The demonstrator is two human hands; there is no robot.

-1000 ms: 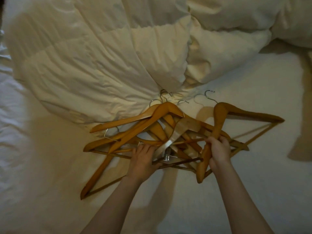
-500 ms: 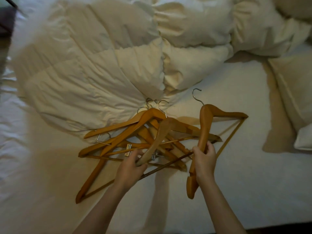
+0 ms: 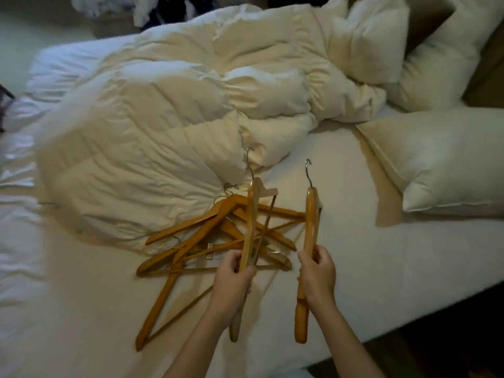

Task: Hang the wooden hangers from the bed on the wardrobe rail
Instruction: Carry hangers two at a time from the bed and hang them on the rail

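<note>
Both hands have lifted a wooden hanger each off the pile since a second ago, and the view has swung right to take in more of the bed. Left hand point(image 3: 231, 279) has its fingers wrapped around the left hanger point(image 3: 251, 222), held edge-on with its hook pointing away. Right hand point(image 3: 317, 274) has its fingers closed on the right hanger point(image 3: 310, 222), also edge-on, just beside the first. Beneath them the pile of hangers point(image 3: 207, 236) lies tangled on the white sheet of the bed point(image 3: 381, 263), touching the edge of a rumpled cream duvet point(image 3: 163, 137). Pillows point(image 3: 450, 159) lie at the right. Dark floor shows past the bed's near edge at lower right.
</note>
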